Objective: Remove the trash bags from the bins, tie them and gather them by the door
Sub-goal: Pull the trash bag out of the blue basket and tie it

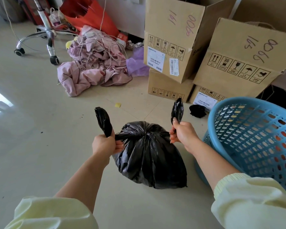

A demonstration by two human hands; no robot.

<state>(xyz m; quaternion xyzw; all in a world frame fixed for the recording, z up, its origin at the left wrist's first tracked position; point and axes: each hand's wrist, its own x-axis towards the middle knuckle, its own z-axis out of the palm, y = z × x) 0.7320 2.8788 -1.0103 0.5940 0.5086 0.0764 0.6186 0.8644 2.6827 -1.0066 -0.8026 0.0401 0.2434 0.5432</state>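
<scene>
A full black trash bag [151, 156] sits on the tiled floor in front of me, its top gathered into a knot at the middle. My left hand [103, 144] grips the bag's left tail, which sticks up past my fist. My right hand [182, 132] grips the right tail, also pointing upward. Both tails are pulled outward from the knot. A blue perforated plastic bin [254, 139] stands tilted just right of the bag, with no bag visible inside it.
Stacked cardboard boxes [173, 40] stand behind the bag and bin. A heap of pink cloth [92, 63] with cords lies to the back left, beside a chair's wheeled chrome base [46, 35]. A small black crumpled piece [197, 110] lies by the boxes.
</scene>
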